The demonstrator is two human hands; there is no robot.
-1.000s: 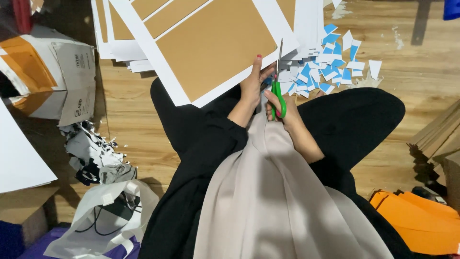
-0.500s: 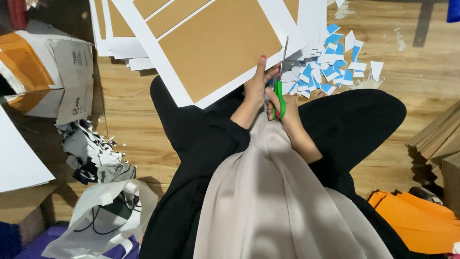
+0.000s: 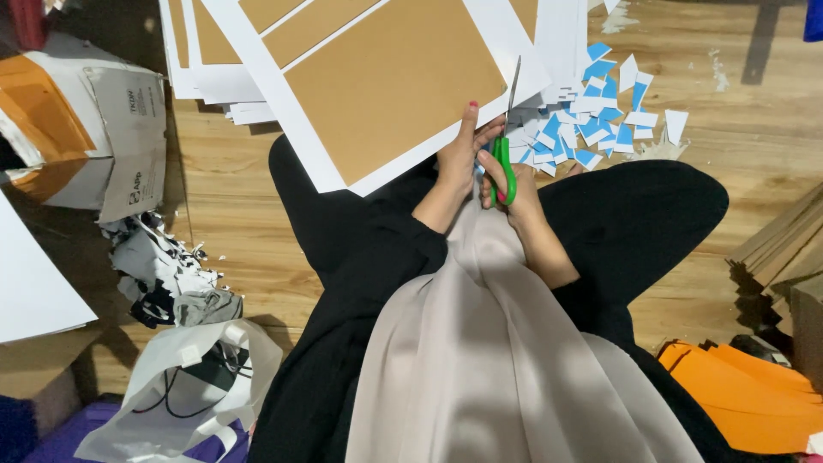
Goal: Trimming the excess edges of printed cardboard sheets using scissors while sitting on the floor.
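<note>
Cutting a large white sheet printed with tan-brown rectangular panels (image 3: pixel 377 77), held above the lap.

Seated cross-legged on the wooden plank floor (image 3: pixel 746 120), the person grips the sheet's lower edge with the left hand (image 3: pixel 460 154), thumb on top and fingers closed around the paper. The right hand (image 3: pixel 513 182) is clenched through the handles of green-handled scissors (image 3: pixel 506 137), whose slim metal blades point up into the sheet's white margin, just beside the left thumb. A heap of small blue and white paper offcuts (image 3: pixel 591 120) lies just beyond the scissors. A white and orange cardboard box (image 3: pixel 86 129) sits far left; orange card sheets (image 3: pixel 746 394) lie lower right.
</note>
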